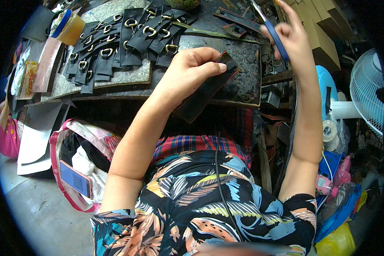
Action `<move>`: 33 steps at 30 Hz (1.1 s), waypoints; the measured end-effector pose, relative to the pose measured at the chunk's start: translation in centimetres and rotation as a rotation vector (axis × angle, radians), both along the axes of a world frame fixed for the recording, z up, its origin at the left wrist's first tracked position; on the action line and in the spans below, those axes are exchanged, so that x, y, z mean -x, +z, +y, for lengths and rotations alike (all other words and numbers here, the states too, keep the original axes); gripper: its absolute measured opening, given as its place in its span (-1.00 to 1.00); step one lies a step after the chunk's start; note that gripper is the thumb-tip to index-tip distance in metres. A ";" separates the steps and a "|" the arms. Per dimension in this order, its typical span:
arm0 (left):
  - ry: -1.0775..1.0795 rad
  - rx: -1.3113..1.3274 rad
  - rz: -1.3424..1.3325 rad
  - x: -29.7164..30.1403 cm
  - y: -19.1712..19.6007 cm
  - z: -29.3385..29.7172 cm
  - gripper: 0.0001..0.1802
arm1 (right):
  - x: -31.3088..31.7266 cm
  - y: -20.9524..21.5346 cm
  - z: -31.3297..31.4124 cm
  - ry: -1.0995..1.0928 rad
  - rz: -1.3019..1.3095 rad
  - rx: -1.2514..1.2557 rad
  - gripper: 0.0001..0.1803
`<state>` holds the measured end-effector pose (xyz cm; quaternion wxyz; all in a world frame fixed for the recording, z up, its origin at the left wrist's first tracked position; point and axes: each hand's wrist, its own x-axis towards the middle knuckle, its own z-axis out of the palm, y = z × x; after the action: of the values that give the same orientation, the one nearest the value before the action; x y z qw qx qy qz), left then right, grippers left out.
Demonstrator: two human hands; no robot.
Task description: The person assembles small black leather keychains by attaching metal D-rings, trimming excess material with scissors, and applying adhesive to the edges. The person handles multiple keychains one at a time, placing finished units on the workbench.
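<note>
My left hand (187,68) is closed on a black leather strip (199,97) with reddish edges, pinching its upper end between thumb and fingers. The strip hangs down past the front edge of the workbench (247,64). Up at the right, my right hand (296,36) holds a pair of scissors (276,40) by its blue handle, the index finger stretched out. The blades point away toward the back and run out of the top of the view. Farther back, near the scissors, lie dark leather pieces (234,25) with reddish edges.
Several black straps with metal buckles (130,40) are laid out on a stone slab (134,77) at the left. A jar with a blue lid (68,27) stands beyond. To the right are cardboard boxes (324,38) and a fan (369,89). A bag with a phone (76,178) sits lower left.
</note>
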<state>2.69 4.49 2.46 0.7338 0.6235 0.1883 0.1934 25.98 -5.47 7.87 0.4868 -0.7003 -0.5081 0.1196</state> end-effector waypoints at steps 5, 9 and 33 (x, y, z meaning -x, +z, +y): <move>0.021 -0.039 -0.008 -0.2 -0.2 -0.1 -0.80 | -3.9 1.0 8.3 -0.134 -0.413 0.193 -0.29; 0.012 -0.069 0.028 -0.1 -0.3 0.2 -0.78 | -3.7 0.8 12.2 -0.203 -0.649 0.379 -0.28; 0.240 -0.700 -0.027 1.3 0.2 -0.6 -0.59 | 5.5 -4.3 -2.9 0.278 0.258 -0.011 -0.41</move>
<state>1.38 3.92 2.64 0.4507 0.8076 0.1728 0.3390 20.50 -8.38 3.61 0.5306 -0.5996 -0.5340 0.2718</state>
